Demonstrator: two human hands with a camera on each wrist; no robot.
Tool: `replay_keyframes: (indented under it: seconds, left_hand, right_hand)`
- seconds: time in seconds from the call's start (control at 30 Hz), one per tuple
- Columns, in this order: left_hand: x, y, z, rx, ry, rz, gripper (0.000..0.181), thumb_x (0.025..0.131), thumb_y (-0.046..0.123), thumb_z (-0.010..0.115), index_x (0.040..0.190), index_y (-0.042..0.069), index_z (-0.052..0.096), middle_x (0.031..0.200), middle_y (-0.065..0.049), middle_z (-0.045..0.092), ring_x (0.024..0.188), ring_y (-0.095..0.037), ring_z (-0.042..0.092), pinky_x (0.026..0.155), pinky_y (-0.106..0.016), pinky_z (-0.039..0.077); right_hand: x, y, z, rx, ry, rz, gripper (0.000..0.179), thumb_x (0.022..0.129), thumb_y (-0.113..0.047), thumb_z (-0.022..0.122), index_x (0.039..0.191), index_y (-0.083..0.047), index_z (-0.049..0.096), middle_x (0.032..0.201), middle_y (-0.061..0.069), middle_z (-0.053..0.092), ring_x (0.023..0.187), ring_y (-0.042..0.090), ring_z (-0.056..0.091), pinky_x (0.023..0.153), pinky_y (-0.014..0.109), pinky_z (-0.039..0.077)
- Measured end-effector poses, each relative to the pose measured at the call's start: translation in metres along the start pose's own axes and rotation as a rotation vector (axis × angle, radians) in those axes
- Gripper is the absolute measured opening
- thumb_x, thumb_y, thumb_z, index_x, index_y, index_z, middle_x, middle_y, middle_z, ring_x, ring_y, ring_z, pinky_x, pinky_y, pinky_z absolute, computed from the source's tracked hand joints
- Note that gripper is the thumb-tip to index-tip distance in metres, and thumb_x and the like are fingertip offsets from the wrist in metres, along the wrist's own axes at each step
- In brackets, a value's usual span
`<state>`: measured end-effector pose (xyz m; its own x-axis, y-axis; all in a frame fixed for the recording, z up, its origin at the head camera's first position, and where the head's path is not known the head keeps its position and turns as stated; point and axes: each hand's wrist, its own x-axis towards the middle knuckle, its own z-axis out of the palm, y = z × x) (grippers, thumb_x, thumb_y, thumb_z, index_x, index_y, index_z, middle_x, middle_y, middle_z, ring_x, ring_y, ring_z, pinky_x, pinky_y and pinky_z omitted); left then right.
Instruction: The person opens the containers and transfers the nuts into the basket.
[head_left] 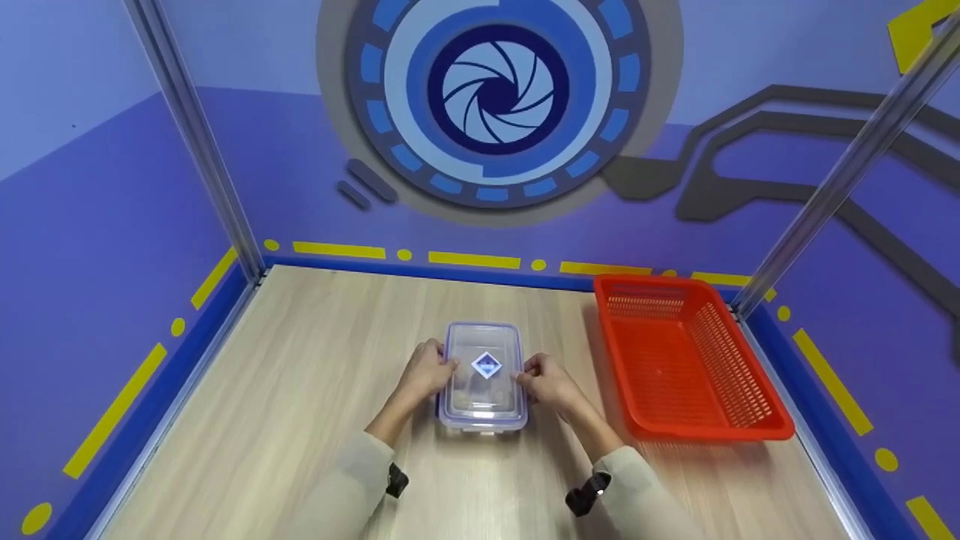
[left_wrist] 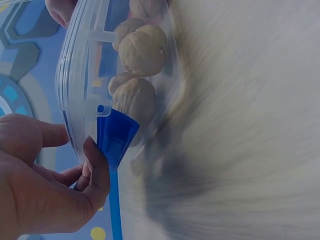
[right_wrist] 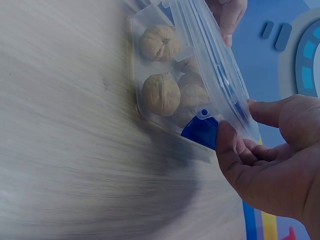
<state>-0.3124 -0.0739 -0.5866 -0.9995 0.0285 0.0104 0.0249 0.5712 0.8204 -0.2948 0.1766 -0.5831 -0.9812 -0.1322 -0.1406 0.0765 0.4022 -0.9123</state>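
Note:
A clear plastic food container (head_left: 465, 397) with a purple-edged lid (head_left: 465, 345) and a diamond-shaped sticker (head_left: 487, 365) stands on the table between both hands. Several walnuts (right_wrist: 161, 94) lie inside it. On its left side, my left hand (head_left: 426, 369) grips the lid edge, thumb on top and fingers behind a blue side latch (left_wrist: 117, 135) that slants outward. Opposite, my right hand (head_left: 551, 381) pinches the lid edge the same way, fingertips at another blue latch (right_wrist: 201, 131), also angled out. The lid lies over the box.
A red plastic basket (head_left: 622, 360) with perforated sides stands at the right of the wood-grain table (head_left: 315, 360). Purple-blue printed panels (head_left: 285, 165) and metal posts (head_left: 195, 127) border the table at the back and sides.

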Motion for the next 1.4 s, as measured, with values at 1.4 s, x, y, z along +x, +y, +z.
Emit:
replay_keyframes:
  seconds: [1.4]
  left_hand:
    - [-0.009,0.016,-0.015,-0.004,0.069,0.037,0.028,0.093,0.013,0.078,0.111,-0.008,0.071,0.095,-0.013,0.068,0.086,-0.025,0.063,0.081,-0.044,0.055]
  right_hand:
    - [-0.007,-0.012,-0.001,-0.063,0.113,-0.045,0.016,0.096,-0.005,0.074,0.099,0.005,0.062,0.081,0.009,0.06,0.064,0.022,0.063,0.061,0.042,0.062]
